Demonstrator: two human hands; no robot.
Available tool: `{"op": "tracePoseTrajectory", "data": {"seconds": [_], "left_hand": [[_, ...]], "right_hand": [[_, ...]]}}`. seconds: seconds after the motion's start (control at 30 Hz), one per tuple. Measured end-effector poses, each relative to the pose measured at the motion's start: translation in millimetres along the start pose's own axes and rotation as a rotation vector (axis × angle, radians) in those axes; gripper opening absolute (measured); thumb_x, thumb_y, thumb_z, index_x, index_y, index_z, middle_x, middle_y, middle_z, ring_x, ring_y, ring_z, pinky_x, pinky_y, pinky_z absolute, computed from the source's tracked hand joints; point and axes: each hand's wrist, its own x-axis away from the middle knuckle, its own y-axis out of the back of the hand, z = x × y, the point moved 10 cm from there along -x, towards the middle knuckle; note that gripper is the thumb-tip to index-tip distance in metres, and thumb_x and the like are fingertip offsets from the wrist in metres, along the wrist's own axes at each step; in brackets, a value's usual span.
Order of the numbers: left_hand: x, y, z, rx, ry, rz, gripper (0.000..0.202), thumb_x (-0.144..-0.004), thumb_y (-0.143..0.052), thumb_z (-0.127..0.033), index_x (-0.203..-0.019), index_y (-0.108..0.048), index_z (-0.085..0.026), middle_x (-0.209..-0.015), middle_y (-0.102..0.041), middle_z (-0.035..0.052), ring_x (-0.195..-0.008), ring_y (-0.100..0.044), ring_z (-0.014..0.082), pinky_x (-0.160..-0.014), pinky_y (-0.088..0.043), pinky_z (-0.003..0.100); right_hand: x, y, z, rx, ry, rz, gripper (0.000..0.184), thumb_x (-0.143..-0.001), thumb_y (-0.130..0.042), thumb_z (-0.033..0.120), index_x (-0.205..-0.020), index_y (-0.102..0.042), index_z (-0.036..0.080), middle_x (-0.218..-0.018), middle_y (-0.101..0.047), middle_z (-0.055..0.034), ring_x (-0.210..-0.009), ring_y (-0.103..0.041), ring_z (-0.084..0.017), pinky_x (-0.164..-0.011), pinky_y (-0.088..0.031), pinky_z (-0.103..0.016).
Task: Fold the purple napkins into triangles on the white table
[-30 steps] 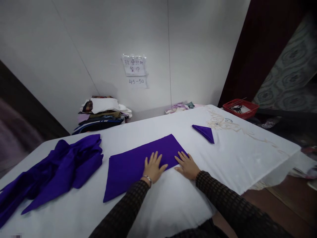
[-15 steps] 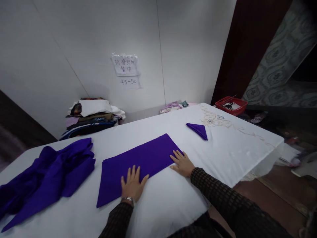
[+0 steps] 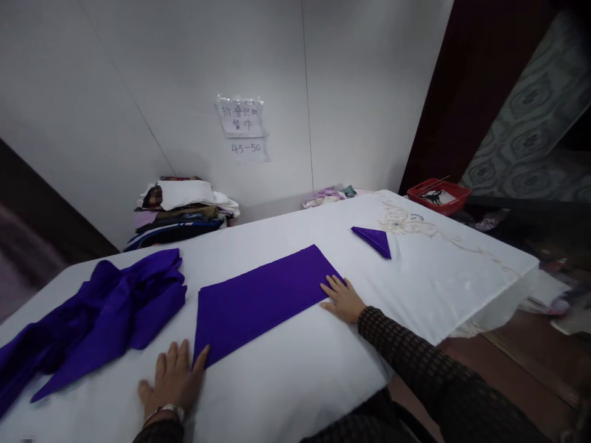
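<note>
A purple cloth napkin point(image 3: 258, 301), folded into a long rectangle, lies flat on the white tablecloth. My left hand point(image 3: 173, 378) rests with fingers spread at its near left corner, the thumb touching that corner and the other fingers on the tablecloth. At the right end, my right hand point(image 3: 342, 299) lies flat with its fingertips on the napkin's edge. Beyond it sits a small purple napkin folded into a triangle point(image 3: 373, 241). To the left, a crumpled heap of purple cloth point(image 3: 111, 314) spreads over the table.
The white tablecloth point(image 3: 295, 394) has an embroidered flower at its right end. Along the wall are a stack of folded clothes point(image 3: 184, 209) and some pale fabrics point(image 3: 323, 197). A red basket point(image 3: 441, 200) with black scissors stands at the far right. A paper sign point(image 3: 242, 120) hangs on the wall.
My left hand has slid left and nearer along the napkin to its near left corner. My right hand stays at the right end. The view has shifted slightly.
</note>
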Motion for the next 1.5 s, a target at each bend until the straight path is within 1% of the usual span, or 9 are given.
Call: {"op": "tracePoseTrajectory", "data": {"seconds": [0.17,0.4,0.53,0.67,0.97,1.2,1.33,1.43,1.5], "left_hand": [[-2.3,0.2,-1.0,0.038,0.002,-0.003,0.073,-0.086,-0.018,-0.055,-0.145,-0.028,-0.014,-0.155,-0.016,0.0095,-0.141,-0.014,0.0288,-0.107,-0.016,0.058],[-6.9,-3.7,1.0,0.047,-0.023,-0.018,0.073,-0.086,-0.02,-0.055,-0.145,-0.028,-0.013,-0.154,-0.017,0.0116,-0.141,-0.016,0.0304,-0.107,-0.016,0.06],[-5.5,-3.2,1.6,0.05,-0.01,-0.02,0.07,-0.087,-0.019,-0.051,-0.145,-0.028,-0.013,-0.154,-0.017,0.0106,-0.14,-0.016,0.0301,-0.106,-0.018,0.06],[-5.7,-2.9,1.8,0.054,-0.008,-0.032,0.069,-0.086,-0.022,-0.052,-0.145,-0.03,-0.015,-0.154,-0.02,0.0105,-0.14,-0.018,0.0299,-0.105,-0.019,0.06],[-4.3,-7.0,1.6,0.058,-0.018,-0.015,0.07,-0.087,-0.023,-0.053,-0.145,-0.027,-0.015,-0.155,-0.015,0.0097,-0.142,-0.012,0.0286,-0.108,-0.013,0.058],[-1.8,18.3,-10.7,0.095,0.071,0.0,0.07,-0.087,-0.028,-0.053,-0.144,-0.03,-0.011,-0.152,-0.021,0.0156,-0.138,-0.022,0.0319,-0.104,-0.022,0.061],[14.7,47.2,-92.3,0.102,-0.136,-0.107,0.063,-0.089,-0.03,-0.049,-0.143,-0.034,-0.015,-0.153,-0.022,0.0128,-0.14,-0.017,0.031,-0.109,-0.015,0.058],[35.9,47.4,-175.3,0.147,-0.413,-0.077,0.062,-0.089,-0.031,-0.053,-0.143,-0.034,-0.022,-0.154,-0.021,0.0068,-0.142,-0.013,0.029,-0.112,-0.009,0.055],[45.2,42.4,-211.8,0.196,-0.528,-0.053,0.066,-0.088,-0.029,-0.059,-0.144,-0.032,-0.025,-0.155,-0.018,0.0047,-0.142,-0.01,0.0276,-0.113,-0.006,0.054]], "right_hand": [[-2.4,15.4,26.9,0.003,0.012,-0.019,0.072,-0.089,-0.028,0.065,-0.144,-0.032,0.019,-0.152,-0.021,-0.0165,-0.14,-0.013,-0.032,-0.109,-0.006,-0.058],[-11.9,-0.8,187.4,-0.216,0.407,0.02,0.081,-0.084,-0.025,0.073,-0.144,-0.03,0.019,-0.152,-0.02,-0.0156,-0.141,-0.013,-0.029,-0.11,-0.006,-0.058],[-15.0,-28.1,228.8,-0.267,0.501,0.13,0.082,-0.084,-0.026,0.073,-0.144,-0.03,0.017,-0.152,-0.02,-0.0152,-0.141,-0.012,-0.028,-0.111,-0.006,-0.057],[-11.6,-29.4,197.4,-0.241,0.471,0.069,0.078,-0.086,-0.03,0.069,-0.144,-0.031,0.016,-0.151,-0.024,-0.0142,-0.141,-0.015,-0.026,-0.112,-0.009,-0.053],[11.3,-1.7,25.8,-0.047,0.093,0.007,0.073,-0.09,-0.028,0.063,-0.145,-0.029,0.015,-0.152,-0.023,-0.0118,-0.14,-0.017,-0.027,-0.112,-0.012,-0.051],[18.9,-2.3,-0.6,0.045,0.054,-0.064,0.072,-0.091,-0.026,0.061,-0.143,-0.033,0.012,-0.15,-0.026,-0.0127,-0.14,-0.019,-0.027,-0.111,-0.015,-0.051],[18.8,-7.3,-1.0,0.075,0.08,-0.099,0.069,-0.092,-0.027,0.059,-0.143,-0.033,0.013,-0.15,-0.028,-0.0133,-0.139,-0.021,-0.028,-0.109,-0.018,-0.052],[19.5,-10.9,-4.4,0.099,0.087,-0.115,0.068,-0.092,-0.027,0.059,-0.143,-0.033,0.015,-0.15,-0.028,-0.0125,-0.139,-0.022,-0.028,-0.109,-0.019,-0.052],[20.0,-13.4,-7.2,0.114,0.084,-0.123,0.069,-0.092,-0.026,0.059,-0.144,-0.033,0.015,-0.15,-0.029,-0.0117,-0.139,-0.022,-0.027,-0.109,-0.019,-0.051]]}}
